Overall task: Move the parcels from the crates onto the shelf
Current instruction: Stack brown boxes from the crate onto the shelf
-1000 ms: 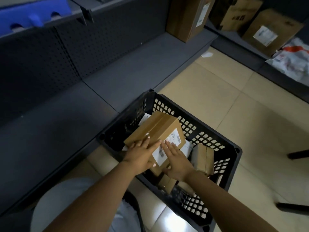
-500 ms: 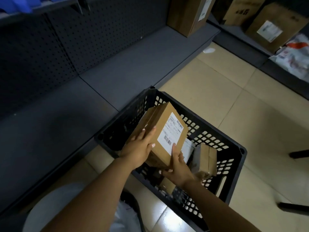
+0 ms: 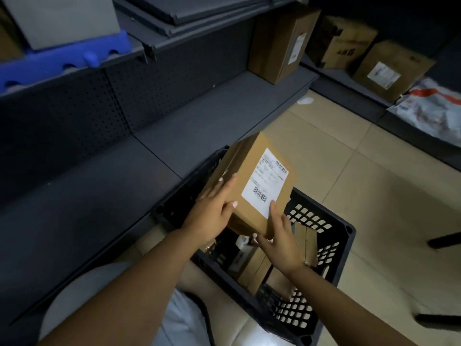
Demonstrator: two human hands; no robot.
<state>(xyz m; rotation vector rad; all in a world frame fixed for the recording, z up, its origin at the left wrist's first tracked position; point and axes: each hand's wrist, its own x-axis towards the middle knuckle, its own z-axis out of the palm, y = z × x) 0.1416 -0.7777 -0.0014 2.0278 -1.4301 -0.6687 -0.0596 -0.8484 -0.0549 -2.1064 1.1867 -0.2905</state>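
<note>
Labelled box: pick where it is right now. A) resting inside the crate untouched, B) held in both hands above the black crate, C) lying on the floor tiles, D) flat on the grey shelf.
B: the left hand and right hand grip the labelled box above the black crate, short of the grey shelf.

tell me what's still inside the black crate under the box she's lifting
Several smaller cardboard parcels lie in the black crate, below the box held by the left hand and right hand. The box and hands cover the crate's far part, so the count is unclear.
</note>
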